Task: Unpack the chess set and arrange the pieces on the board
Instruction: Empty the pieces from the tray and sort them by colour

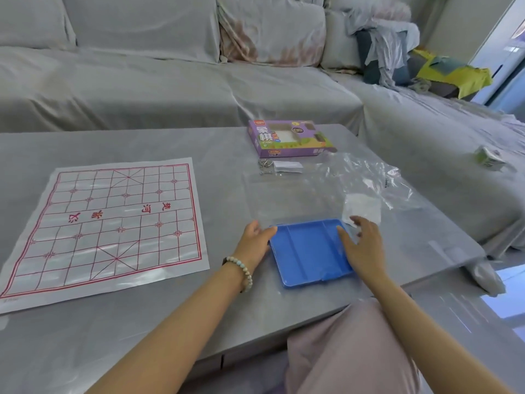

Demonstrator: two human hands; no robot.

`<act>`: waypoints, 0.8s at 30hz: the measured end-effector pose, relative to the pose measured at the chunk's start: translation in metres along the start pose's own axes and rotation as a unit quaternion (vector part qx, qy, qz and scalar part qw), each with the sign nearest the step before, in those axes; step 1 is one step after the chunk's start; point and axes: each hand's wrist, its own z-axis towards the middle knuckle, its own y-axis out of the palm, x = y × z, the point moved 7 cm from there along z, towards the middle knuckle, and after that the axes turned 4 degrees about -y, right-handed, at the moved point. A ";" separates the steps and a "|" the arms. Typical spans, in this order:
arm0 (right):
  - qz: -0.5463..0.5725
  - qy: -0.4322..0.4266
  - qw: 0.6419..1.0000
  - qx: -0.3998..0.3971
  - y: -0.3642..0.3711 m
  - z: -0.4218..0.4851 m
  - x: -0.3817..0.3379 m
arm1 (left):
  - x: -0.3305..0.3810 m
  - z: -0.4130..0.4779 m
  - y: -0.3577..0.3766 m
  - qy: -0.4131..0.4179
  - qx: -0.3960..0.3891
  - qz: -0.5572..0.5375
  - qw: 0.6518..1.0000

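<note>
Tabletop [170, 322]: left hand [254, 241], right hand [362, 245] outstretched, flanking tray [309, 254].

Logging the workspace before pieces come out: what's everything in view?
Chess board: one, white with red lines, table left.
Blue tray: one, blue, near edge, between hands.
Game box: one, purple, table's far side.
Plastic bag: one, clear, table right.
Paper slip: one, white, beside box.
Table: one, grey.
Sofa: one, grey-covered, behind.
Left hand: one, touching tray's left edge.
Right hand: one, on tray's right side.
</note>
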 end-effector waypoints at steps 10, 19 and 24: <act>-0.195 -0.266 0.920 -0.213 0.089 -0.009 -0.072 | 0.011 0.006 -0.003 0.036 0.014 0.090 0.995; -0.202 -0.249 0.919 -0.230 0.086 0.007 -0.051 | 0.012 0.016 0.008 0.023 -0.014 0.114 0.993; -0.186 -0.244 0.924 -0.228 0.082 0.014 -0.048 | 0.035 -0.001 -0.017 0.086 0.020 0.164 0.983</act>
